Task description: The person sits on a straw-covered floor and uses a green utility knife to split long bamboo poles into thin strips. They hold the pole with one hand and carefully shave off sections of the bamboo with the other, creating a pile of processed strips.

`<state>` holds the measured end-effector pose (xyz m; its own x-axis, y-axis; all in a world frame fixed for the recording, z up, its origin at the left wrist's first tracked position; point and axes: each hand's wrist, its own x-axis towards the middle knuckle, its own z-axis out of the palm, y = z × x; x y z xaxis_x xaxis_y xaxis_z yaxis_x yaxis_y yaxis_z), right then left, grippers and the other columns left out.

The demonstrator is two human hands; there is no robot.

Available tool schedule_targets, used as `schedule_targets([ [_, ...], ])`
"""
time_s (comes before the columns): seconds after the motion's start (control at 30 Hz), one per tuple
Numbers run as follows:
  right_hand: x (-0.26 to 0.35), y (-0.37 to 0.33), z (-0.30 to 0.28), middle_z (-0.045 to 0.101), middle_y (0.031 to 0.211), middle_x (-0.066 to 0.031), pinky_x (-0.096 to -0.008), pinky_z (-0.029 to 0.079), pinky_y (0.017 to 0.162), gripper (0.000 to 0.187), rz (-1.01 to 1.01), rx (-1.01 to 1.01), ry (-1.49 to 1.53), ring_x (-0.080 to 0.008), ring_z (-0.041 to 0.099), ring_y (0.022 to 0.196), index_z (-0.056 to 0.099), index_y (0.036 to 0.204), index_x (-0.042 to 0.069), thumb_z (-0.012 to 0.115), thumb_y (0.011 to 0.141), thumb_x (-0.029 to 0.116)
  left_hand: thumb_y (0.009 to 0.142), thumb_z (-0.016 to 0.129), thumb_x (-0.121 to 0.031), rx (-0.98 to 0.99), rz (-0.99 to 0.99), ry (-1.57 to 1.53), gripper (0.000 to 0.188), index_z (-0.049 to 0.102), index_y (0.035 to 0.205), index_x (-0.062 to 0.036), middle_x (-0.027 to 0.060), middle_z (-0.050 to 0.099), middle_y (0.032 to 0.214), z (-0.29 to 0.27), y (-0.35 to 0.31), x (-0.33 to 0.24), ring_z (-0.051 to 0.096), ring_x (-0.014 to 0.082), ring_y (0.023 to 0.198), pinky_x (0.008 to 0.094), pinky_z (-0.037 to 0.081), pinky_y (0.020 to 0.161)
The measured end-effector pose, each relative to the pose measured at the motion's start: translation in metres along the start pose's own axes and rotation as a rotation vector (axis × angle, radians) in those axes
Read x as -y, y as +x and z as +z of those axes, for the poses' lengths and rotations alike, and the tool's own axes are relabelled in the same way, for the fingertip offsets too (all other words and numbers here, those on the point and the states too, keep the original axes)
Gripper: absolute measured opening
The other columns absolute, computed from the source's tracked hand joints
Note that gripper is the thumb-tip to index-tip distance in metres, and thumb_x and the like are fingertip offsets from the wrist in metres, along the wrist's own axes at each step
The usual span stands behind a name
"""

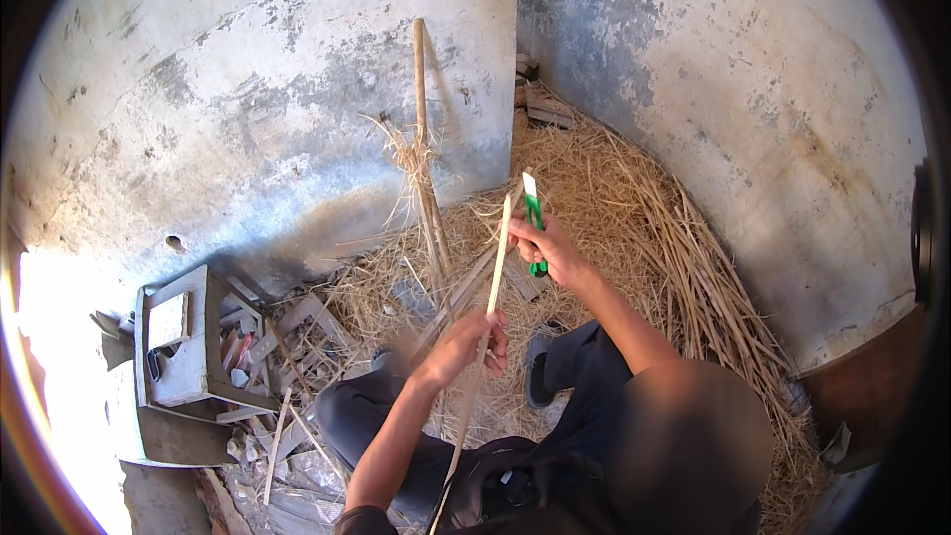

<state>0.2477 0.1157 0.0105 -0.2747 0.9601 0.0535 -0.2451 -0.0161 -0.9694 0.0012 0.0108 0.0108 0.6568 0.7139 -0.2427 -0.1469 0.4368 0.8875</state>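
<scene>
A long, pale, thin stick [498,263] slants from beside my lap up to a point in front of me. My left hand [466,349] is closed around it at about mid-length. Farther up, my right hand [557,250] grips a green utility knife [535,218] with its bright blade end pointing up and away. The knife is just right of the stick's upper end, and the right fingers are close to the stick; whether they touch it I cannot tell.
Straw [584,178] covers the floor ahead, with a heap of long stalks [708,297] along the right wall. A wooden pole [420,69] leans on the far wall, straw caught around it. At left stands a worn wooden cabinet [210,337] beside scrap wood [312,322].
</scene>
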Motion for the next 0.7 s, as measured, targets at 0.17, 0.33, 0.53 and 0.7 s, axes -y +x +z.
schedule_targets([
  [0.17,0.016,0.002,-0.003,0.056,0.07,0.0018,-0.0224,0.028,0.045,0.029,-0.058,-0.248,-0.028,-0.0016,0.039,0.05,0.066,0.103,0.004,0.069,0.103,0.033,0.112,0.053,-0.03,0.212,-0.061,0.358,0.035,0.057,0.129,-0.0002,0.0036,0.064,0.086,-0.015,-0.013,-0.008,0.07,0.0164,0.079,0.0323,0.06,0.077],
  [0.33,0.014,-0.002,-0.003,0.055,0.068,0.0013,-0.0259,0.029,0.048,0.037,-0.189,-0.277,-0.375,-0.0048,0.039,0.051,0.064,0.109,0.004,0.054,0.109,0.04,0.115,0.047,-0.028,0.113,0.007,0.364,0.033,0.059,0.128,-0.0005,-0.0018,0.055,0.08,-0.01,-0.01,-0.006,0.063,0.0101,0.069,0.0279,0.054,0.065],
  [0.53,0.009,-0.012,0.013,0.065,0.077,-0.0065,-0.0339,0.047,0.058,0.044,-0.368,-0.075,-0.929,-0.0153,0.058,0.061,0.069,0.112,0.008,0.056,0.105,0.049,0.115,0.046,-0.028,-0.197,0.156,0.259,0.03,0.06,0.124,-0.004,-0.0046,0.047,0.078,-0.019,0.003,0.016,0.041,0.0049,0.059,0.0244,0.037,0.054],
  [0.7,0.004,-0.018,0.033,0.073,0.088,-0.01,-0.04,0.055,0.064,0.038,-0.428,0.085,-1.09,-0.0258,0.071,0.071,0.071,0.111,0.007,0.061,0.102,0.043,0.113,0.047,-0.025,-0.354,0.24,0.366,0.025,0.058,0.12,-0.0032,-0.0005,0.05,0.077,-0.014,0.004,0.014,0.047,0.0071,0.063,0.0273,0.041,0.057],
])
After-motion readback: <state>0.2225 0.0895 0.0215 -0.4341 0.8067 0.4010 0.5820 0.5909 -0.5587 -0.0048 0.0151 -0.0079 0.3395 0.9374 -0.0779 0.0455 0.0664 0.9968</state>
